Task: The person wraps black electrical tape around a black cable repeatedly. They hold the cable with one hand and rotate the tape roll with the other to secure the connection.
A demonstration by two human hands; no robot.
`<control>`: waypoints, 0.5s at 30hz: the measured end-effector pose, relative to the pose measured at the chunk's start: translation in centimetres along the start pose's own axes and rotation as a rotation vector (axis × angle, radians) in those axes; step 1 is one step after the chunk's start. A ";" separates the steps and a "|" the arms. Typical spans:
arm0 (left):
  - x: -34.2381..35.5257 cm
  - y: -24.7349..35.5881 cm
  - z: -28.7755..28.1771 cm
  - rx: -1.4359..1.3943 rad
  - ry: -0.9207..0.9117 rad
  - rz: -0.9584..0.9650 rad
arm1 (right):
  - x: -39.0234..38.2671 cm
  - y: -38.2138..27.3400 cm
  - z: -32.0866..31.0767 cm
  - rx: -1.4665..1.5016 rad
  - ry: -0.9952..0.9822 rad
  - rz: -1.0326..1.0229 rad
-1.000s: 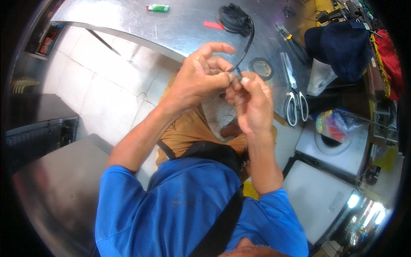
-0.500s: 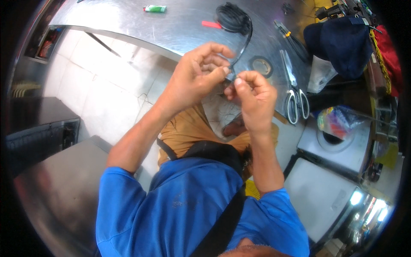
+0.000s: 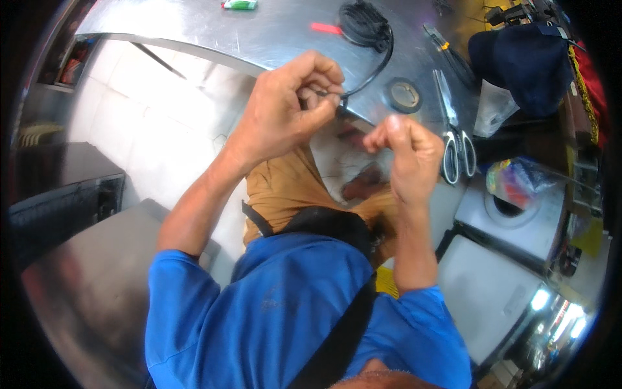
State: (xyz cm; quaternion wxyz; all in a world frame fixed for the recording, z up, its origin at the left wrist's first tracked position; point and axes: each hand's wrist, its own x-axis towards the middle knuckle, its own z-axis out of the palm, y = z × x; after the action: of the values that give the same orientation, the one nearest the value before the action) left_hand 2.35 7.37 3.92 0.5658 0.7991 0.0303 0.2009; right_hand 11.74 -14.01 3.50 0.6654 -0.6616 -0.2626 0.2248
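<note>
My left hand (image 3: 291,107) is closed on the black cable (image 3: 372,78), pinching it near its end above the metal table's front edge. The cable curves up to a dark coiled bundle (image 3: 355,24) on the table, beside a red strip (image 3: 324,28). Below and to the right of my left hand, my right hand (image 3: 407,150) is apart from it, fingers curled and blurred; I cannot make out what, if anything, they pinch. A roll of dark tape (image 3: 403,94), white-handled scissors (image 3: 457,152) and pliers with yellow-and-black grips (image 3: 446,52) lie on the table near my right hand.
The steel table (image 3: 162,18) carries a green-and-white tube (image 3: 239,4), a navy cap (image 3: 515,68) and a translucent bag (image 3: 495,110). A white appliance (image 3: 486,222) with a colourful bag (image 3: 518,181) stands right; a metal cabinet (image 3: 91,259) stands lower left. Tiled floor shows below the table.
My right hand has pulled away from my left hand and the cable, toward the right. My left hand has shifted slightly up, still on the cable.
</note>
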 end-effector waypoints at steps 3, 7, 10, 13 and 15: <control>0.1 -0.1 -0.4 -0.015 -0.002 -0.023 | -1.9 0.1 1.8 -0.049 0.035 0.106; -0.1 -0.4 -0.6 -0.014 -0.033 -0.015 | -1.3 -0.2 2.6 -0.125 0.051 0.077; -0.2 0.0 -0.9 0.027 -0.068 -0.022 | 0.7 -0.5 2.8 -0.117 0.032 0.071; -0.2 0.3 -1.3 0.082 -0.092 -0.014 | 1.8 -0.9 3.1 -0.056 -0.004 0.113; -0.3 0.4 -1.5 0.104 -0.097 -0.005 | 2.3 -1.2 3.3 -0.045 -0.037 0.152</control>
State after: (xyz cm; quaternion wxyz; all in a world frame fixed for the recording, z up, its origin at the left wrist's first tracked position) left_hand 1.50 8.48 4.64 0.5248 0.8361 0.0153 0.1587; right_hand 11.31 -10.03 4.81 0.6264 -0.6901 -0.2290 0.2810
